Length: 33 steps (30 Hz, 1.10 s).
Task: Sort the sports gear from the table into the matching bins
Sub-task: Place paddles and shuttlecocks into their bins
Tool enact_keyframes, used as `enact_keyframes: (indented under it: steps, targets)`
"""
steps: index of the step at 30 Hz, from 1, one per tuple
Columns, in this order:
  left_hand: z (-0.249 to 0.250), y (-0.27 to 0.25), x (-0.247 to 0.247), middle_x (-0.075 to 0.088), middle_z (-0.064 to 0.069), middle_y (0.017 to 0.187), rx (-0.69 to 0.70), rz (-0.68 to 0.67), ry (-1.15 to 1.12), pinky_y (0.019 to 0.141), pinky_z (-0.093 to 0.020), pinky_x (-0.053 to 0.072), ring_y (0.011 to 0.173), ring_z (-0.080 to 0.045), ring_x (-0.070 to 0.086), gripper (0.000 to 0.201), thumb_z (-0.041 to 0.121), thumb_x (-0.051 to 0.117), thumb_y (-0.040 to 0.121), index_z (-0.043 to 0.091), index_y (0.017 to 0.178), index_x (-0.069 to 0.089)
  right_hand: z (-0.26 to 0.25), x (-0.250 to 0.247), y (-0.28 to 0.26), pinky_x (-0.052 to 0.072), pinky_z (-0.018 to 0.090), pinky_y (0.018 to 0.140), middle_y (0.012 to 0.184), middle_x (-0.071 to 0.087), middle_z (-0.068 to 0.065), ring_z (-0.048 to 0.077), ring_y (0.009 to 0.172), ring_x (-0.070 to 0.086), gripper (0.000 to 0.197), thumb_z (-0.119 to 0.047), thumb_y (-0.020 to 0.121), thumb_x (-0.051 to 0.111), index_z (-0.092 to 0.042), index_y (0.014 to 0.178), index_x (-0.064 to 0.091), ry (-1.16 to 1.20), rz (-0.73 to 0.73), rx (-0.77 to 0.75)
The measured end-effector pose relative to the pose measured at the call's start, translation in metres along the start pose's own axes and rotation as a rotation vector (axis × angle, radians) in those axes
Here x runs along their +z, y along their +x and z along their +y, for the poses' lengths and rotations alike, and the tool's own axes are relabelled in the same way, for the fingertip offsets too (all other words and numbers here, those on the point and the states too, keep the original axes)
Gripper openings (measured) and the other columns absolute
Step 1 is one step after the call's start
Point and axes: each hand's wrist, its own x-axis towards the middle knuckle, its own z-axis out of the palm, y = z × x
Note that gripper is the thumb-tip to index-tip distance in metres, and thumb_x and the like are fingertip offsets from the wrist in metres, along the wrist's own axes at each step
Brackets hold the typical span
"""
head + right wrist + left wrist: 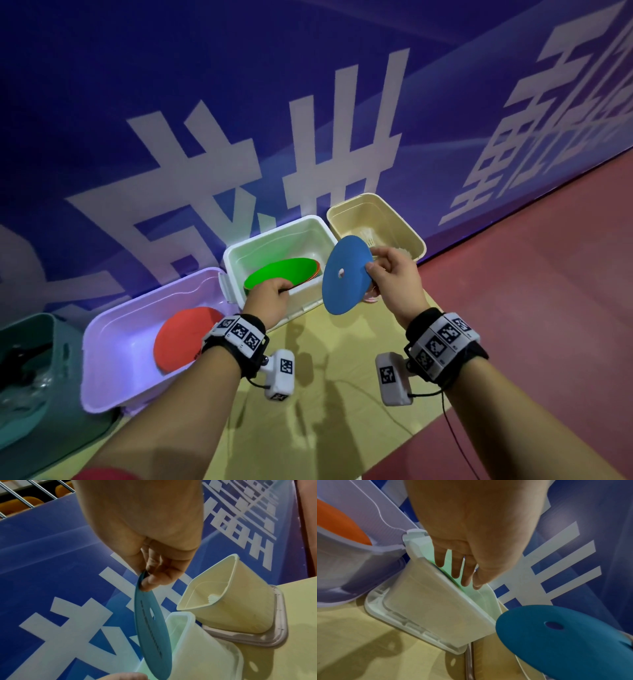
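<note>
Right hand fingers pinch the blue disc by its 3 o'clock edge, disc tilted near-vertical. White bin sits at 9 o'clock, just beside it. Left hand rests straight-fingered on the green disc inside.

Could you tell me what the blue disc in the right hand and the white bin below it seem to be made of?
The blue disc looks like thin, flexible rubber or soft plastic with a matte finish: it is flat, has a centre hole, and shows no glare. The white bin looks like moulded plastic, smooth and slightly glossy, faintly translucent, with a rolled rim. Neither can be confirmed by look alone.
</note>
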Motion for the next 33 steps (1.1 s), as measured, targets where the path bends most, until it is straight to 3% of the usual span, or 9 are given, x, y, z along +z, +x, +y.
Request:
enact_keyframes:
  steps: [7,12,15,18,21,24,27,31,33]
  targets:
    - [-0.043,-0.037,-0.042,0.065,-0.006,0.122,-0.088,0.153,-0.112,0.096,-0.024,0.039,0.116,-0.023,0.058,0.029,0.006,0.053,0.091,0.013,0.112,0.071,-0.019,0.078,0.005,0.047,0.032,0.049,0.067,0.058,0.000,0.012,0.052,0.058,0.021,-0.002,0.093,0.055,-0.013,0.110,0.061,-0.041,-0.198,-0.087]
    - [-0.104,-0.081,-0.081,0.068,-0.002,0.115,-0.233,0.310,-0.094,0.098,-0.029,0.044,0.110,-0.023,0.061,0.030,0.009,0.055,0.084,0.021,0.104,0.073,-0.020,0.167,-0.010,0.048,0.027,0.045,0.067,0.058,0.003,0.011,0.049,0.057,0.020,0.002,0.093,0.053,-0.010,0.108,0.059,-0.045,-0.380,-0.072]
    - [-0.141,-0.108,-0.098,0.066,-0.004,0.118,-0.321,0.357,-0.102,0.100,-0.037,0.044,0.113,-0.024,0.059,0.032,0.008,0.054,0.084,0.020,0.108,0.072,-0.004,0.216,-0.017,0.047,0.028,0.045,0.064,0.057,0.005,0.010,0.044,0.055,0.021,0.004,0.090,0.053,-0.011,0.103,0.059,-0.137,-0.455,-0.083]
    - [-0.172,-0.136,-0.111,0.065,-0.005,0.118,-0.368,0.416,-0.137,0.099,-0.035,0.044,0.111,-0.024,0.059,0.030,0.006,0.054,0.087,0.016,0.109,0.072,0.012,0.261,-0.027,0.047,0.025,0.040,0.063,0.057,0.008,0.009,0.038,0.054,0.022,0.007,0.088,0.051,-0.009,0.102,0.057,-0.197,-0.518,-0.052]
    - [-0.194,-0.153,-0.116,0.064,-0.005,0.119,-0.387,0.455,-0.197,0.100,-0.031,0.042,0.112,-0.022,0.058,0.029,0.003,0.053,0.089,0.013,0.110,0.070,0.031,0.293,-0.032,0.049,0.027,0.041,0.068,0.061,0.015,0.011,0.039,0.056,0.024,0.005,0.088,0.049,-0.017,0.095,0.054,-0.269,-0.528,-0.004]
    - [-0.210,-0.165,-0.119,0.062,-0.004,0.121,-0.412,0.483,-0.240,0.099,-0.029,0.043,0.111,-0.021,0.059,0.028,0.003,0.052,0.091,0.012,0.110,0.069,0.050,0.317,-0.035,0.053,0.031,0.046,0.079,0.066,0.021,0.024,0.052,0.064,0.024,0.004,0.088,0.048,-0.018,0.097,0.053,-0.298,-0.520,0.057]
    - [-0.223,-0.175,-0.122,0.062,-0.003,0.120,-0.427,0.511,-0.265,0.094,-0.021,0.040,0.110,-0.019,0.058,0.027,0.003,0.051,0.091,0.011,0.110,0.069,0.060,0.333,-0.038,0.051,0.027,0.044,0.079,0.066,0.017,0.031,0.062,0.066,0.023,0.004,0.091,0.047,-0.016,0.101,0.051,-0.334,-0.495,0.077]
    - [-0.239,-0.186,-0.124,0.061,-0.003,0.114,-0.438,0.520,-0.271,0.086,-0.024,0.044,0.095,-0.022,0.058,0.027,0.004,0.051,0.092,0.011,0.111,0.068,0.072,0.351,-0.034,0.057,0.043,0.053,0.082,0.066,0.020,0.035,0.064,0.066,0.028,0.006,0.089,0.044,-0.022,0.092,0.051,-0.321,-0.463,0.154]
    - [-0.245,-0.190,-0.125,0.062,-0.003,0.113,-0.444,0.526,-0.271,0.084,-0.020,0.042,0.092,-0.019,0.058,0.027,0.004,0.051,0.092,0.010,0.111,0.069,0.077,0.358,-0.033,0.056,0.044,0.051,0.079,0.063,0.020,0.034,0.059,0.063,0.033,0.007,0.088,0.043,-0.026,0.085,0.049,-0.310,-0.464,0.204]
